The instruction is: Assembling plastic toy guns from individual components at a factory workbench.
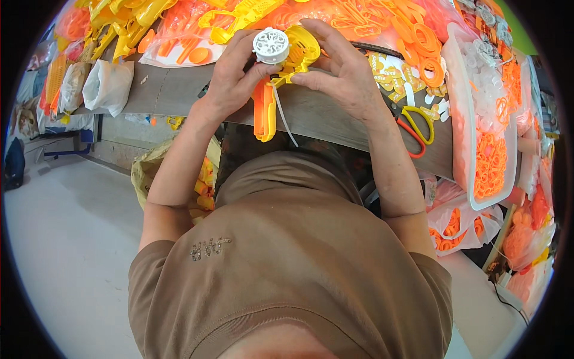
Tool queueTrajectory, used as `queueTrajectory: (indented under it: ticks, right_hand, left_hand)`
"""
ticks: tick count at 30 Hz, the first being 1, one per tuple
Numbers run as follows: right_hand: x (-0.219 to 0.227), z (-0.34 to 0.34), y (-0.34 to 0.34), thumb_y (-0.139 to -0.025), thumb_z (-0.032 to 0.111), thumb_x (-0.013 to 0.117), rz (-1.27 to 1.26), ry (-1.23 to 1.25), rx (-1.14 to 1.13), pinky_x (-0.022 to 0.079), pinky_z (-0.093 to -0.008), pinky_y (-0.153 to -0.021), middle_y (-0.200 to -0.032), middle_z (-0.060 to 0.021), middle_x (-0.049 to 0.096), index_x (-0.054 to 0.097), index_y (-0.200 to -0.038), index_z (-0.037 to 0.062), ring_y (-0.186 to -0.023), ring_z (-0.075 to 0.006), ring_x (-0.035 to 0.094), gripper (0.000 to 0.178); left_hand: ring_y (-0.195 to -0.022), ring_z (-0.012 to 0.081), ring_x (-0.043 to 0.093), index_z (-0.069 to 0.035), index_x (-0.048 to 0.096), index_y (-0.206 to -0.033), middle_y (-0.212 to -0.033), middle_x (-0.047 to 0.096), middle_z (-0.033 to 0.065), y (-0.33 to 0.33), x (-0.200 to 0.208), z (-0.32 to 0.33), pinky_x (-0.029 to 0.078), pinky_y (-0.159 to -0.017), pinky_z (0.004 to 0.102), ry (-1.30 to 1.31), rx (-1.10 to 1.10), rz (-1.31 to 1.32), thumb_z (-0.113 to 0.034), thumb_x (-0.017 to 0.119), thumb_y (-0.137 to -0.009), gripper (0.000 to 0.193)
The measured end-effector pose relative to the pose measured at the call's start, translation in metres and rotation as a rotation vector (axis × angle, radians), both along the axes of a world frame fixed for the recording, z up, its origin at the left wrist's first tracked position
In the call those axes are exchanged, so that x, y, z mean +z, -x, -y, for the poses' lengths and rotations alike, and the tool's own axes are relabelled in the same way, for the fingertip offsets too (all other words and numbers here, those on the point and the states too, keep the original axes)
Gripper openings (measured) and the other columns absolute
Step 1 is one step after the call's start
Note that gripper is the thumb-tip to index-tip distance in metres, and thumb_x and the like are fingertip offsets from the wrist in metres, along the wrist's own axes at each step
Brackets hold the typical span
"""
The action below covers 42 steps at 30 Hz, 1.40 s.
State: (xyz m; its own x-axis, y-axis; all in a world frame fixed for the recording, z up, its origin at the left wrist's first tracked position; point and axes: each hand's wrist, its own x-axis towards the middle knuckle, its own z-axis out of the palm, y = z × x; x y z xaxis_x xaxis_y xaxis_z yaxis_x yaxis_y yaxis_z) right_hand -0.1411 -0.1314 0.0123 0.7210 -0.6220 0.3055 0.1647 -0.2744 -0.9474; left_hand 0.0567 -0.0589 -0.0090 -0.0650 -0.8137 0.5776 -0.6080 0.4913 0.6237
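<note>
A yellow shell (306, 48) is held up above the bench's near edge, between the two hands. A white wheel (271, 46) sits at its left side, and an orange handle (262, 113) points down below, with a thin white strip (285, 119) dangling beside it. The left hand (237, 72) is closed around the white wheel, thumb beneath it; whether it also grips the handle cannot be told. The right hand (338, 66) grips the shell's right side between thumb and fingers.

On the bench (164, 87), yellow parts (128, 21) and orange parts (418, 42) lie heaped beyond the hands. Gold labels (388, 75) and scissors (421, 128) lie to the right, near a white tub (460, 128) holding orange rings (491, 164). A white bag (107, 87) stands at the left. Below the bench, an open sack (142, 173) contains more pieces.
</note>
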Motion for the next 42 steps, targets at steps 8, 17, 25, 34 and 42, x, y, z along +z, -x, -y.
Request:
queueTrajectory:
  ticks: [8, 17, 25, 34, 42]
  right_hand:
    - [0.001, -0.001, -0.002, -0.075, -0.006, 0.064, 0.022, -0.083, 0.036, 0.042, -0.0342, -0.096, -0.129, -0.0153, 0.043, 0.032, -0.133, -0.0052, -0.121, -0.0214, 0.043, 0.066]
    - [0.001, -0.004, -0.005, -0.074, -0.007, 0.066, 0.084, -0.106, 0.047, 0.042, -0.0347, -0.097, -0.130, -0.0141, 0.044, 0.032, -0.134, -0.0047, -0.121, -0.0211, 0.043, 0.069]
    - [-0.003, -0.010, -0.011, -0.069, -0.005, 0.071, 0.112, -0.135, -0.030, 0.041, -0.0344, -0.099, -0.128, -0.0128, 0.046, 0.035, -0.131, -0.0029, -0.121, -0.0209, 0.044, 0.072]
    - [0.000, -0.025, -0.020, -0.067, -0.002, 0.073, 0.171, -0.127, -0.068, 0.041, -0.0332, -0.097, -0.123, -0.0091, 0.047, 0.038, -0.127, 0.0019, -0.119, -0.0195, 0.046, 0.070]
    - [0.002, -0.033, -0.019, -0.068, -0.001, 0.074, 0.114, -0.055, -0.147, 0.041, -0.0332, -0.097, -0.121, -0.0084, 0.050, 0.039, -0.126, 0.0021, -0.116, -0.0185, 0.049, 0.068]
  left_hand:
    - [-0.090, 0.0202, 0.054, 0.002, 0.053, -0.112, -0.103, 0.052, 0.0108, -0.006, 0.016, -0.002, 0.046, -0.076, 0.0281, -0.064, -0.061, 0.088, -0.008, 0.065, -0.080, 0.035]
    - [-0.076, 0.0193, 0.049, -0.001, 0.052, -0.118, -0.088, 0.047, 0.0078, -0.010, 0.015, 0.000, 0.043, -0.067, 0.0290, -0.027, -0.073, 0.150, -0.007, 0.067, -0.077, 0.044]
    - [-0.076, 0.0167, 0.049, -0.002, 0.054, -0.119, -0.086, 0.046, 0.0068, -0.005, 0.016, -0.004, 0.042, -0.066, 0.0273, -0.037, -0.031, 0.080, -0.007, 0.070, -0.074, 0.048]
    - [-0.076, 0.0150, 0.051, -0.002, 0.056, -0.118, -0.085, 0.049, 0.0057, 0.000, 0.018, -0.015, 0.043, -0.065, 0.0266, -0.042, 0.042, -0.002, -0.004, 0.072, -0.071, 0.049]
    - [-0.075, 0.0181, 0.051, -0.001, 0.057, -0.117, -0.084, 0.049, 0.0073, 0.004, 0.026, -0.016, 0.044, -0.065, 0.0284, -0.029, 0.038, 0.106, -0.002, 0.071, -0.071, 0.048]
